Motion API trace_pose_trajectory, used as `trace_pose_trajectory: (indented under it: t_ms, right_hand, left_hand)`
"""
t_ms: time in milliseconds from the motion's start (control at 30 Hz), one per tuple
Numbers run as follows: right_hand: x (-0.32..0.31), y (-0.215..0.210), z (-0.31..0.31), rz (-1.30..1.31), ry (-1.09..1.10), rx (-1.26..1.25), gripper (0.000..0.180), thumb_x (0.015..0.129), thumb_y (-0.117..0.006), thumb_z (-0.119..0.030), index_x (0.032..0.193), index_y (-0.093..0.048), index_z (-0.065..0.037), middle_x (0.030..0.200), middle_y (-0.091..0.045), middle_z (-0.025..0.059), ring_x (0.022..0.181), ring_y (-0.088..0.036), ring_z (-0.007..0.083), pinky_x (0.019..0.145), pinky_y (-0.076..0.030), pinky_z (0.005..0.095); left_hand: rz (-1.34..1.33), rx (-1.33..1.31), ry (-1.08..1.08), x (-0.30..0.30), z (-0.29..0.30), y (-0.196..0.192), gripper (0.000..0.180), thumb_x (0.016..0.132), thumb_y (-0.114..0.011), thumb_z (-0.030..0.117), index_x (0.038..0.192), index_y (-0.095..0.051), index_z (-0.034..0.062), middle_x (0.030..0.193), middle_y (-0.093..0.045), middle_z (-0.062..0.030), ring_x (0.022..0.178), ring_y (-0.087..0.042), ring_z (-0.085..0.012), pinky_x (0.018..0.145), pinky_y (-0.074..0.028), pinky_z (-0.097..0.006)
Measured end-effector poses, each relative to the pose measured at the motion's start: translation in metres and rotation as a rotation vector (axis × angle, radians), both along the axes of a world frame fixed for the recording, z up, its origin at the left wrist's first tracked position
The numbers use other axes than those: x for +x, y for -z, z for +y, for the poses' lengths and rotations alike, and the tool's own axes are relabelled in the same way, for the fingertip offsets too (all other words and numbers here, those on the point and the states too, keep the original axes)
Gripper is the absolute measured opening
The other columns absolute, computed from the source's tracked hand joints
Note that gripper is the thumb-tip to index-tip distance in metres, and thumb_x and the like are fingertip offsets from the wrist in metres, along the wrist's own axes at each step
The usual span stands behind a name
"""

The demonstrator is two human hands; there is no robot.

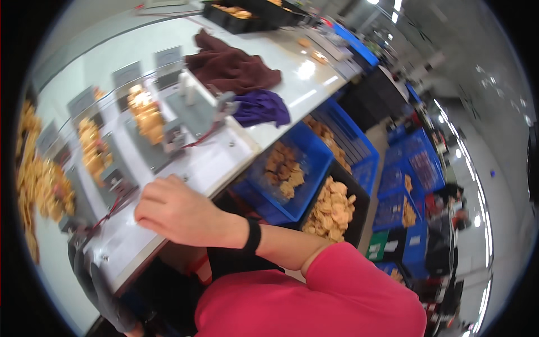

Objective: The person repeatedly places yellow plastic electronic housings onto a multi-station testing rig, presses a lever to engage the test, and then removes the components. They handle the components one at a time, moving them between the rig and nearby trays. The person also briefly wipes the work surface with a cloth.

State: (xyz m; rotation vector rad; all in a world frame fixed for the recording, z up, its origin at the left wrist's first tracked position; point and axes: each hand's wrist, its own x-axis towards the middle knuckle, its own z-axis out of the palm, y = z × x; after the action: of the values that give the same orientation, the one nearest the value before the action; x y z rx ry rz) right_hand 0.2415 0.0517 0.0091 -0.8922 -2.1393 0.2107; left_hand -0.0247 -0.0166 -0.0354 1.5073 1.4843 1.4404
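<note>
My right hand (178,212), bare with a black wristband, is closed over the white front ledge of a fixture. Its fingers curl down, and their tips are hidden. My left hand (96,281), in a grey glove, reaches up at the lower left with fingers stretched and apart, close to the nearest small metal clamp (70,224). Beyond my hands, shiny gold-coloured moulded pieces sit on grey plates: one piece (93,149) left of centre and another piece (147,117) farther right. The rightmost grey plate (188,115) carries no gold piece. Upright clear panels (126,74) stand behind the plates.
Golden pieces heap (42,180) at the far left. A brown cloth (230,64) and a purple cloth (261,108) lie on the bench. Below its edge stand a blue bin (314,163) and a black bin (362,205) of tan pieces. Black trays (224,21) sit at the back.
</note>
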Motion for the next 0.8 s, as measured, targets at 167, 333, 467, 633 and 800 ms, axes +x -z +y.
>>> trace_pose_trajectory:
  t_ms: [167, 333, 467, 633, 800]
  right_hand:
    - [0.002, 0.008, -0.005, 0.057, 0.032, 0.038, 0.011, 0.084, -0.068, -0.015, 0.084, -0.058, -0.011, 0.083, -0.049, 0.0036, 0.082, -0.052, 0.0227, 0.074, -0.04, 0.0354]
    - [0.001, 0.01, -0.005, 0.073, 0.049, 0.056, 0.012, 0.084, -0.068, -0.016, 0.082, -0.058, -0.01, 0.083, -0.051, 0.0038, 0.082, -0.052, 0.0221, 0.074, -0.04, 0.0349]
    - [-0.001, 0.012, -0.005, 0.083, 0.061, 0.062, 0.012, 0.085, -0.067, -0.017, 0.08, -0.059, -0.01, 0.083, -0.052, 0.0036, 0.083, -0.053, 0.0217, 0.075, -0.04, 0.0344]
    - [-0.002, 0.017, -0.002, 0.081, 0.046, 0.116, 0.01, 0.084, -0.066, -0.019, 0.08, -0.06, -0.012, 0.083, -0.052, 0.0028, 0.083, -0.053, 0.0213, 0.075, -0.041, 0.034]
    - [0.003, 0.02, 0.0, 0.041, 0.05, 0.173, 0.01, 0.084, -0.065, -0.019, 0.08, -0.06, -0.012, 0.083, -0.05, 0.0025, 0.083, -0.053, 0.021, 0.075, -0.041, 0.0336]
  left_hand:
    - [-0.015, 0.007, -0.078, -0.003, 0.004, 0.013, 0.044, 0.1, -0.04, 0.018, 0.136, -0.045, -0.0077, 0.148, -0.04, -0.019, 0.138, -0.036, -0.0296, 0.115, -0.026, -0.04]
    - [0.149, 0.033, 0.01, -0.015, 0.007, 0.018, 0.043, 0.102, -0.037, 0.017, 0.135, -0.046, -0.0083, 0.148, -0.04, -0.0195, 0.139, -0.036, -0.03, 0.115, -0.026, -0.04]
    - [0.099, 0.012, -0.011, -0.014, 0.007, 0.014, 0.043, 0.102, -0.037, 0.018, 0.135, -0.047, -0.0077, 0.147, -0.041, -0.0188, 0.138, -0.037, -0.0298, 0.115, -0.026, -0.04]
    - [0.105, -0.01, -0.101, -0.006, 0.004, 0.001, 0.044, 0.102, -0.04, 0.021, 0.135, -0.048, -0.0071, 0.146, -0.044, -0.0172, 0.136, -0.038, -0.0288, 0.114, -0.028, -0.04]
    - [0.119, 0.006, -0.081, 0.006, 0.007, -0.007, 0.043, 0.101, -0.043, 0.021, 0.134, -0.051, -0.0063, 0.144, -0.047, -0.0159, 0.135, -0.04, -0.0278, 0.113, -0.029, -0.039]
